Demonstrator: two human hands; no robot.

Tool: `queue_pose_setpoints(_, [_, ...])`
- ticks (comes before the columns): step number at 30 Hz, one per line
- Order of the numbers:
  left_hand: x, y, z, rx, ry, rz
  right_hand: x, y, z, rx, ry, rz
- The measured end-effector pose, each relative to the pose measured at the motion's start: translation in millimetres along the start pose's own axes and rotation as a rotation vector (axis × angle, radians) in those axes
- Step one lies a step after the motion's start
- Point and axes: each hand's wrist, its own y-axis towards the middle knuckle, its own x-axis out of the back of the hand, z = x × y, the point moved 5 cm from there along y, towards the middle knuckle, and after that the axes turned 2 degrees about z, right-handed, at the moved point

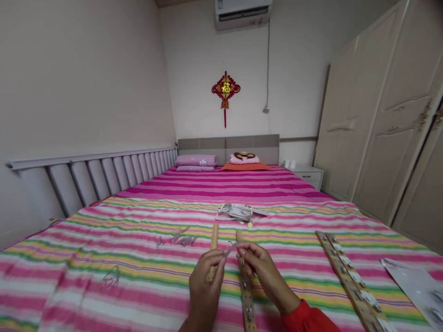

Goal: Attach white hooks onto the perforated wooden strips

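Note:
My left hand point(206, 279) and my right hand point(261, 267) are close together over the bed, fingertips pinched. Between them is a small pale piece with a curved wire hook point(230, 246); its exact kind is too small to tell. Both hands appear to grip it. Under my right hand lies a narrow wooden strip point(246, 295) with holes and several small metal pieces along it. A second wooden strip point(215, 235), with holes along it, runs beneath my left hand, which partly covers it.
Right of my hands lie wooden strips point(341, 272) bearing white and metal pieces, and a clear plastic bag point(410, 281). Small clear packets point(182, 237) and a wire-like bundle point(110, 278) lie left. A plastic-wrapped bundle point(235, 212) sits ahead on the striped sheet point(145, 276).

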Motion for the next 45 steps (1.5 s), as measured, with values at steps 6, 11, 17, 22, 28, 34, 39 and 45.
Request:
queue_pose_setpoints(6, [-11.4,-3,21,0.78,-0.466,0.073,0,-14,15,0.048,-0.028,-0.056])
queue_pose_setpoints(11, [-9.1,1,21,0.979,-0.608,0.273,9,-22,27,0.074,-0.066,-0.075])
queue_pose_setpoints(17, [-14.0,-7,15,1.29,-0.967,0.168,4,-34,34,0.039,-0.075,0.011])
queue_pose_setpoints(22, [-31.8,-27,-1,1.555,-1.283,0.093,1,-39,41,0.064,-0.072,0.008])
queue_pose_setpoints(28, [-52.2,-42,-15,1.599,-1.533,0.107,-2,-44,44,0.06,-0.079,0.057])
queue_pose_setpoints(34, [-72.2,-54,-11,1.638,-1.617,0.155,0,-44,41,0.055,-0.042,0.06])
queue_pose_setpoints(39, [-78.9,-54,-7,1.638,-1.489,0.167,3,-40,36,0.046,-0.043,0.094])
queue_pose_setpoints(45, [-81.7,-47,-10,1.704,-1.482,0.091,9,-35,25,0.008,-0.031,0.072])
